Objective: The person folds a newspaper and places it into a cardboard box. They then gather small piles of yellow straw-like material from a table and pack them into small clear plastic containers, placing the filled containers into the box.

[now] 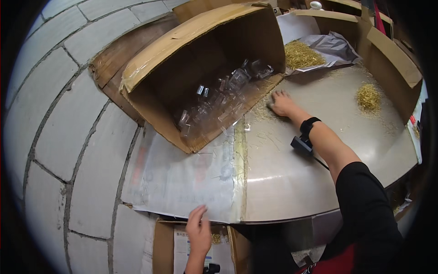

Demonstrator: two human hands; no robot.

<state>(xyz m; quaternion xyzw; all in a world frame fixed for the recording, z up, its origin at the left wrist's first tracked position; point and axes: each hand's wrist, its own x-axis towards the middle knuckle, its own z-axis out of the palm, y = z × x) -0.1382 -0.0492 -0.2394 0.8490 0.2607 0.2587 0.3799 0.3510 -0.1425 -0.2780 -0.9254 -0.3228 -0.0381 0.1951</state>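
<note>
My right hand is stretched out over the table, palm down, its fingers spread on the surface beside the mouth of a tipped cardboard box. Thin golden pin-like pieces lie scattered around its fingertips. Inside the cardboard box are several small clear plastic containers, heaped along its lower side. My left hand hovers near the table's front edge, slightly blurred, with its fingers loosely extended and nothing visible in them. Below it sits an open carton with printed paper and a few golden pieces inside.
A large pile of golden pieces rests on crumpled paper at the back right. A smaller heap stands on the table farther right. Cardboard walls edge the right side. A grey block wall rises at left.
</note>
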